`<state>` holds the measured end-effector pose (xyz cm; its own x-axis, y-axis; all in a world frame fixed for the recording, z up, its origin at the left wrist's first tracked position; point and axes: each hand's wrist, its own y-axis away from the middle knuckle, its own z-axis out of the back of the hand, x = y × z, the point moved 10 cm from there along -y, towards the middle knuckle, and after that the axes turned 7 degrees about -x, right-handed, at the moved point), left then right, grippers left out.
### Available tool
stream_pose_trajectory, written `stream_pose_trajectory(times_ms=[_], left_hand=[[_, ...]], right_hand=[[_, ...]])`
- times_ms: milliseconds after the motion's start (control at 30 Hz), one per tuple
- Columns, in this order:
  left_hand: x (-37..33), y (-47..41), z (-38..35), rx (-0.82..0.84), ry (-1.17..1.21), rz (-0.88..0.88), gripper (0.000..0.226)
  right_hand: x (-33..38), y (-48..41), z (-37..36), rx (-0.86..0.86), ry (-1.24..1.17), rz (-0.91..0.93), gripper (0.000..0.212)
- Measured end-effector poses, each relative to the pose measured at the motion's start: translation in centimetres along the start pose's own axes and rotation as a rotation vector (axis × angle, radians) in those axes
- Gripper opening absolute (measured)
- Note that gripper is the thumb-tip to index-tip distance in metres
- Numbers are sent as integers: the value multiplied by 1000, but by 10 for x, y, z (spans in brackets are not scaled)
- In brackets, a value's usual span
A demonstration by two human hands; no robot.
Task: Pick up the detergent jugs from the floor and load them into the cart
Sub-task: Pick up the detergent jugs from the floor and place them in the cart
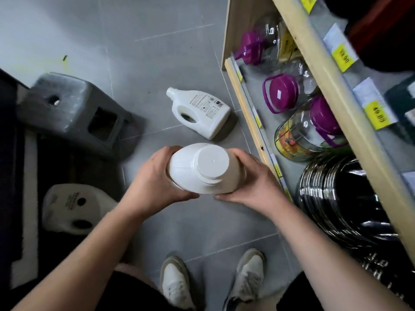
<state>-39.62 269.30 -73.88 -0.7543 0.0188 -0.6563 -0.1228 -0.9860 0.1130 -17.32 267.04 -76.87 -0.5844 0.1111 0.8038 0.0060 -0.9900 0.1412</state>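
I hold a white detergent jug (202,169) upright above the floor, its white cap facing the camera. My left hand (155,182) grips its left side and my right hand (251,182) grips its right side. A second white jug (199,112) lies on its side on the grey tiled floor just beyond, its label up. A third white jug (76,209) lies at the lower left inside a dark space that looks like the cart (13,198), its edges blurred.
A grey plastic stool (74,115) stands at the left. On the right is a wooden shelf unit (253,122) with glass jars with purple lids (285,90) and stacked black bowls (343,198). My feet in white shoes (213,281) stand on the tiles below.
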Motion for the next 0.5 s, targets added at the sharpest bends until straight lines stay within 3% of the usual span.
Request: stream_pose_trajectory(times_ms=[233,500], left_hand=[[-132,58,173,-39,100,38,92],[-291,128,359,-130,140,-140,92]], right_hand=[[185,51,117,-18,-34,88,100],[384,126,241,-22,-26,192,106]])
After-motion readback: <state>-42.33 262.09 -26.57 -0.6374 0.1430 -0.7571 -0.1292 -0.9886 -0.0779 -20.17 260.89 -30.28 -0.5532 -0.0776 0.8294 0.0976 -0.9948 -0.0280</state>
